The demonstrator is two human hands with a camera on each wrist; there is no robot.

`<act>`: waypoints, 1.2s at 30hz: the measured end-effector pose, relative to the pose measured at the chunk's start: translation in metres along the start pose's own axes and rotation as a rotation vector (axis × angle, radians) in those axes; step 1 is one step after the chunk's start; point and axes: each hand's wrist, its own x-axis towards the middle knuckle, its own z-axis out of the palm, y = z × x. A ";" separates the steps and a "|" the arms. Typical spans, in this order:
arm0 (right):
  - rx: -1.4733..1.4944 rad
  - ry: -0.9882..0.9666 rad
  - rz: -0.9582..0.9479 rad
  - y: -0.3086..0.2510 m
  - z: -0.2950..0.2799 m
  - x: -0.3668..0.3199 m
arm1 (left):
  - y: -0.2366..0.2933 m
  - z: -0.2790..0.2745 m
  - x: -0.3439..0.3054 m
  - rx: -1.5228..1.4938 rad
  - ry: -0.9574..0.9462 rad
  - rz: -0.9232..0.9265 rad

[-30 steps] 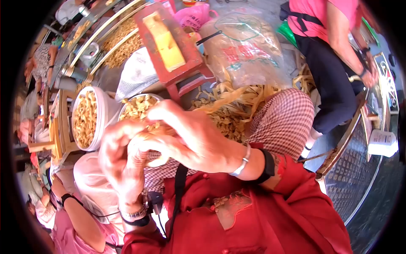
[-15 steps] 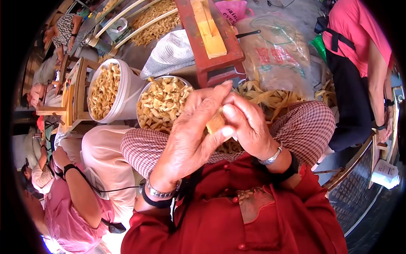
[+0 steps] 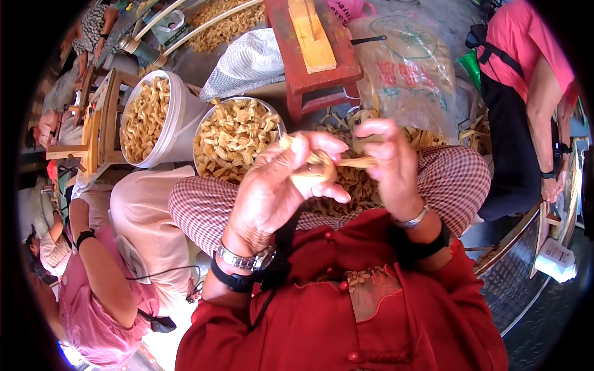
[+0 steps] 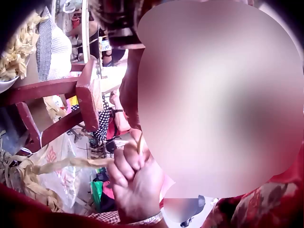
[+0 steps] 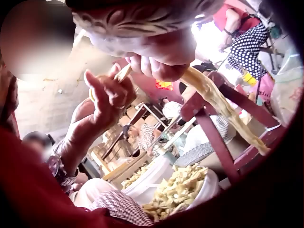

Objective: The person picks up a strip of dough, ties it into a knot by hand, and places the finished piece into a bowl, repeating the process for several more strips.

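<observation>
Left hand (image 3: 265,190) pinches a pale looped strip (image 3: 357,162); right hand (image 3: 397,176) grips it farther along; gentle, even tension should keep it neat.

Right hand (image 3: 395,173) drawn away from left hand (image 3: 269,191); strip (image 3: 356,162) spans between.

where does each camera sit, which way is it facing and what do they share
Head: on the head, looking forward and down; shows both hands, left and right, red sleeves, checked trousers.
Left wrist: looks across at the right hand, curled round a long pale yellow strip.
Right wrist: looks past the right hand at the left hand, checked trousers and white plastic bucket beyond.
Shared: both wrist views show the strip and red wooden stool.
</observation>
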 end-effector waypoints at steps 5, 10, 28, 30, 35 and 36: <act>-0.226 -0.042 -0.074 0.006 -0.031 0.000 | 0.011 -0.004 0.000 -0.091 0.051 0.030; -0.190 -0.131 0.047 0.010 -0.014 0.009 | 0.014 -0.014 0.010 0.117 0.118 0.066; 0.153 -0.290 0.403 0.021 0.023 0.027 | 0.012 -0.032 0.023 0.481 0.392 -0.059; -0.036 -0.308 0.152 0.018 0.018 0.031 | 0.013 -0.035 0.022 0.352 0.396 0.004; -0.146 -0.326 0.050 0.006 0.000 0.044 | 0.029 -0.043 0.025 0.191 0.361 0.129; -0.174 -0.305 0.014 0.003 -0.003 0.052 | 0.033 -0.043 0.031 0.181 0.374 0.149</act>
